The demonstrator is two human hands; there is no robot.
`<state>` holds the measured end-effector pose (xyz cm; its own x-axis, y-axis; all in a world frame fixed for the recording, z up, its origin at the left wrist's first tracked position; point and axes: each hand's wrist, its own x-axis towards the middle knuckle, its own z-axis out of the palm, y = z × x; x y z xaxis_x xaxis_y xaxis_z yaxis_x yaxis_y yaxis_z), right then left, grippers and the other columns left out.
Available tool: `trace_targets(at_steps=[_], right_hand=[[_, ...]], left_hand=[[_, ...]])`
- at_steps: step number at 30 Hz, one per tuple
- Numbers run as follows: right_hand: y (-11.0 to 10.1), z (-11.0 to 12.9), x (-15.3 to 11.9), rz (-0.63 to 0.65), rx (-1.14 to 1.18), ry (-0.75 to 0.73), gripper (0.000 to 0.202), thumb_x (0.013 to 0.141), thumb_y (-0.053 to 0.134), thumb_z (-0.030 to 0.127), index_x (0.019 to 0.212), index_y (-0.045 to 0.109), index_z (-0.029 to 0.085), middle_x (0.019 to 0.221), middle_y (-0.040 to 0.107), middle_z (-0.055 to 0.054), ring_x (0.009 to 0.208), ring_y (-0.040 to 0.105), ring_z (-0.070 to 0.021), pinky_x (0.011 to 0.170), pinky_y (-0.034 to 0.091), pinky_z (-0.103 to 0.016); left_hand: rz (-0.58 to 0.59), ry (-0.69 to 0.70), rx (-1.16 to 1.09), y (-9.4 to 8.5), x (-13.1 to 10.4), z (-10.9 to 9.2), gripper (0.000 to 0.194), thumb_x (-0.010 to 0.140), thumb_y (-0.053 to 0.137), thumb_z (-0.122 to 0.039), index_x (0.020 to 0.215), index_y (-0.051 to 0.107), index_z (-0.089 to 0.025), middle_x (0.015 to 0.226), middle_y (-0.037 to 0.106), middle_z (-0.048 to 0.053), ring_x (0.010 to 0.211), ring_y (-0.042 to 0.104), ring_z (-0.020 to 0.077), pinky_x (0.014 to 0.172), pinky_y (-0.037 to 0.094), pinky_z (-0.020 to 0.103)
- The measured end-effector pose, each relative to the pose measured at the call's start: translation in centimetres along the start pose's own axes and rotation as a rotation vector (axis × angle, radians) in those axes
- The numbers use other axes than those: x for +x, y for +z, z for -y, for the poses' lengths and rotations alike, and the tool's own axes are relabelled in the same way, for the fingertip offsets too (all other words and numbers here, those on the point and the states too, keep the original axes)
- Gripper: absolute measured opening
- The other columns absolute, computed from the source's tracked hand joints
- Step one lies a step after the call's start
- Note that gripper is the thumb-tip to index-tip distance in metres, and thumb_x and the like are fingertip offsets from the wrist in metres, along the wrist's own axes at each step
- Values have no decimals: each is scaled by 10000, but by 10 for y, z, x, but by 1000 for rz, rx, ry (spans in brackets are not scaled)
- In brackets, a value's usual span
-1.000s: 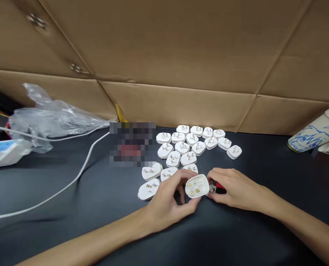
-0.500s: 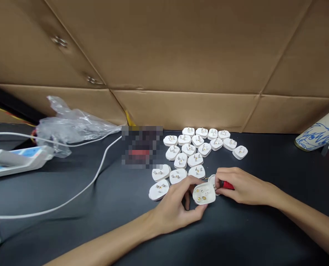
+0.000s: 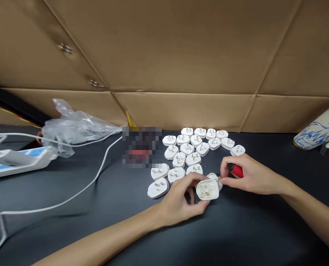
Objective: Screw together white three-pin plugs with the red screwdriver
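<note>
My left hand (image 3: 178, 203) grips an opened white plug (image 3: 208, 189) between thumb and fingers. Brass-coloured screws or terminals show inside its shell. The plug's other white half (image 3: 214, 176) sits folded out behind it, partly hidden. My right hand (image 3: 251, 173) is closed around a screwdriver with a red and black handle (image 3: 236, 170); most of its shaft is not visible. The right fingertips are close to the folded-out half, and whether they touch it I cannot tell. Just beyond both hands, several white three-pin plugs (image 3: 187, 149) lie pins up on the black table (image 3: 111, 236).
A white cable (image 3: 98, 173) curves across the left side to a white and blue device (image 3: 17, 160). Behind it lies a clear plastic bag (image 3: 72, 127). A blurred-out patch (image 3: 142, 147) covers something dark. At far right stands a patterned cup (image 3: 316, 131), before a cardboard wall (image 3: 181, 55).
My right hand has shifted up and right, a little away from the plug, and the screwdriver handle has tilted. My left hand still holds the opened plug. The view has moved slightly.
</note>
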<state>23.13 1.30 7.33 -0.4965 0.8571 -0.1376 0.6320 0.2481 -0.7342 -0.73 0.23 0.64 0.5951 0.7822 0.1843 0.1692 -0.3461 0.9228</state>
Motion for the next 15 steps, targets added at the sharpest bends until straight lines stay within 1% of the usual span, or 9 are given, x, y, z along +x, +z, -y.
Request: trace_targets(at_steps=[2, 3, 4, 6, 8, 11, 15], right_hand=[[1, 2, 0, -23, 4, -5, 193, 904, 597, 258, 1075, 672, 211, 793, 707, 5, 691, 608, -140, 681, 465, -270], [0, 3, 0, -39, 2, -7, 241, 920, 576, 260, 1139, 666, 214, 832, 718, -6, 728, 628, -149, 722, 474, -287], [0, 5, 0, -52, -2, -8, 252, 930, 562, 258, 1151, 674, 213, 861, 725, -17, 756, 640, -157, 750, 477, -300], [-2, 7, 1, -63, -10, -3, 206, 925, 571, 256, 1066, 713, 209, 894, 740, -31, 790, 657, -169, 773, 481, -312], [-3, 8, 1, -59, -9, 10, 153, 911, 601, 266, 976, 728, 211, 888, 750, -27, 798, 667, -172, 765, 488, -305], [-2, 8, 2, -64, -4, 28, 109, 895, 645, 296, 910, 715, 214, 876, 752, -9, 793, 660, -158, 745, 485, -280], [2, 10, 4, -79, -12, 25, 95, 851, 717, 304, 819, 700, 215, 755, 710, 33, 676, 589, -121, 659, 437, -245]], left_hand=[[-11, 40, 11, 1, 0, 4, 344, 767, 680, -160, 1088, 561, -188, 1028, 705, 67, 539, 564, 75, 456, 533, 193], [-13, 63, 12, 1, -1, 6, 345, 759, 685, -151, 1079, 563, -190, 1054, 707, 75, 554, 577, 82, 452, 531, 194], [-15, 89, 11, 1, -1, 7, 343, 753, 692, -142, 1068, 566, -191, 1070, 710, 82, 580, 596, 94, 451, 528, 193], [-28, 151, 11, 1, -2, 10, 323, 750, 707, -126, 1038, 575, -189, 1086, 714, 91, 649, 638, 122, 451, 513, 184], [-44, 208, 37, 2, -3, 13, 314, 753, 716, -112, 1026, 578, -189, 1084, 721, 90, 717, 666, 146, 461, 497, 179], [-61, 211, 117, 1, -4, 16, 320, 769, 699, -82, 1041, 573, -197, 1101, 722, 75, 729, 674, 140, 486, 486, 180], [-81, 254, 193, 0, -5, 20, 344, 786, 695, -98, 1080, 555, -209, 1130, 721, 83, 785, 702, 165, 498, 491, 190]])
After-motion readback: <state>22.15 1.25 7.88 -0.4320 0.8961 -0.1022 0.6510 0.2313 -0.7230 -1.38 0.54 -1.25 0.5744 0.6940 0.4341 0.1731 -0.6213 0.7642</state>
